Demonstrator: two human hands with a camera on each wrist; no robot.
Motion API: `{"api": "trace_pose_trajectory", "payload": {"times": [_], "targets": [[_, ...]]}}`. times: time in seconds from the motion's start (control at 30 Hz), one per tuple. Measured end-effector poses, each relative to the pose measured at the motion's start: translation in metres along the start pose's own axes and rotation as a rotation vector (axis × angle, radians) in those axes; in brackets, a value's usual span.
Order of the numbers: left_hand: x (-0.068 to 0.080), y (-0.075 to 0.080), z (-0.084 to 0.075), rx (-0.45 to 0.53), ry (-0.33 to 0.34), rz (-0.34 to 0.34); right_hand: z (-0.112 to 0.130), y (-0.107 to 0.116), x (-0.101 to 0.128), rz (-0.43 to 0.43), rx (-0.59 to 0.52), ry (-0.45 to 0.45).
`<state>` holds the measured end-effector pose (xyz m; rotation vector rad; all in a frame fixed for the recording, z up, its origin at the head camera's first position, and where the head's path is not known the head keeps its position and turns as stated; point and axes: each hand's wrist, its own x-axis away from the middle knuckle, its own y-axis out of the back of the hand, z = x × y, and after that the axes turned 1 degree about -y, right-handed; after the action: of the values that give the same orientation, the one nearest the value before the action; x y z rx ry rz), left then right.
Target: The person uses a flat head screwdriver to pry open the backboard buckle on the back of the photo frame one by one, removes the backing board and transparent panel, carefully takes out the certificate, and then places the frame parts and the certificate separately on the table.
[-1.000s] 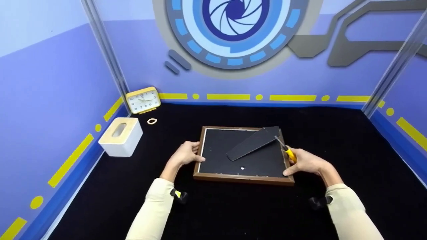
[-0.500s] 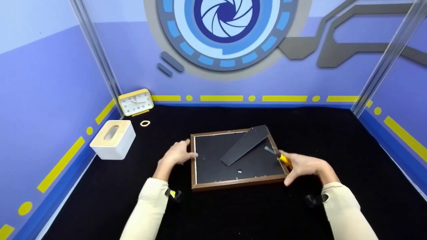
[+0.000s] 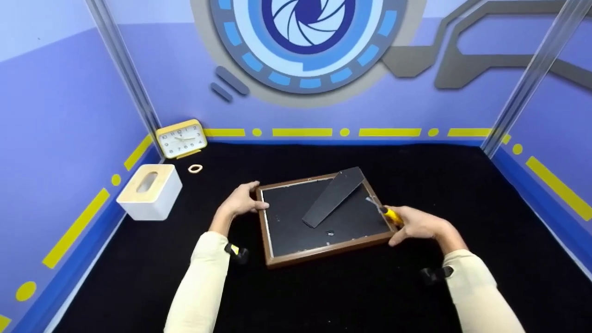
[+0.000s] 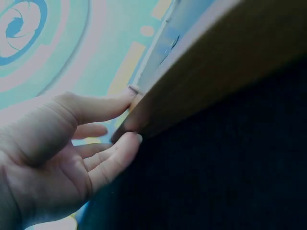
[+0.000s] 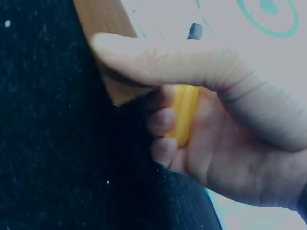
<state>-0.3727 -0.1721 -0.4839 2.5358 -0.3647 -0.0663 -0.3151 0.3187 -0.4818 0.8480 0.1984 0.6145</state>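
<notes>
A rectangular wooden frame (image 3: 319, 217) lies face-down on black felt between both hands, its flat stand (image 3: 333, 196) angled across. The left hand (image 3: 240, 201) pinches its corner; the right hand (image 3: 416, 224) grips a yellow-handled screwdriver (image 3: 386, 212) at its edge.

Your head view is bright and evenly lit from above, with only faint shadows on the black felt bench (image 3: 323, 296), mild softness throughout and straight posts bowing outward near the edges. Your wrist views are far worse: washed-out, colour-shifted backgrounds, and the brown wooden picture frame (image 4: 225, 62) and yellow-handled screwdriver (image 5: 182, 112) sit too close, blurred.
</notes>
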Motion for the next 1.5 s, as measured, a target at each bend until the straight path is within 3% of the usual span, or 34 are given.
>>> {"api": "trace_pose_trajectory", "payload": {"times": [0.1,0.2,0.3,0.4,0.5,0.67,0.87,1.0,1.13,1.2,1.3,1.4,1.5], "targets": [[0.013,0.001,-0.001,-0.114,-0.014,-0.024,-0.009,0.002,0.001,-0.117,-0.037,-0.001],[0.027,0.005,-0.007,-0.248,-0.011,-0.013,-0.013,-0.001,-0.001,-0.287,-0.061,-0.076],[0.037,0.008,-0.014,-0.353,-0.019,0.061,-0.011,-0.005,-0.006,-0.444,-0.029,-0.198],[0.042,0.007,-0.018,-0.415,-0.044,0.177,-0.005,-0.011,-0.012,-0.524,0.029,-0.326],[0.043,0.004,-0.018,-0.403,-0.075,0.292,0.002,-0.017,-0.018,-0.501,-0.040,-0.362],[0.043,-0.003,-0.012,-0.279,-0.084,0.408,0.014,-0.024,-0.022,-0.354,-0.272,-0.253],[0.043,-0.020,-0.015,-0.228,-0.094,0.463,0.026,-0.037,-0.027,-0.201,-0.206,-0.175],[0.045,-0.031,-0.025,-0.214,-0.059,0.538,0.025,-0.043,-0.030,-0.229,-0.197,-0.148],[0.045,-0.037,-0.031,-0.182,-0.055,0.630,0.019,-0.043,-0.030,-0.231,-0.226,-0.051],[0.043,-0.039,-0.032,-0.158,-0.047,0.611,0.016,-0.042,-0.029,-0.216,-0.245,-0.013],[0.039,-0.039,-0.029,-0.132,-0.051,0.500,0.014,-0.041,-0.029,-0.192,-0.267,0.010],[0.036,-0.039,-0.025,-0.162,-0.092,0.396,0.016,-0.040,-0.029,-0.168,-0.260,-0.002],[0.035,-0.040,-0.022,-0.200,-0.125,0.352,0.017,-0.038,-0.028,-0.141,-0.246,-0.009]]}}
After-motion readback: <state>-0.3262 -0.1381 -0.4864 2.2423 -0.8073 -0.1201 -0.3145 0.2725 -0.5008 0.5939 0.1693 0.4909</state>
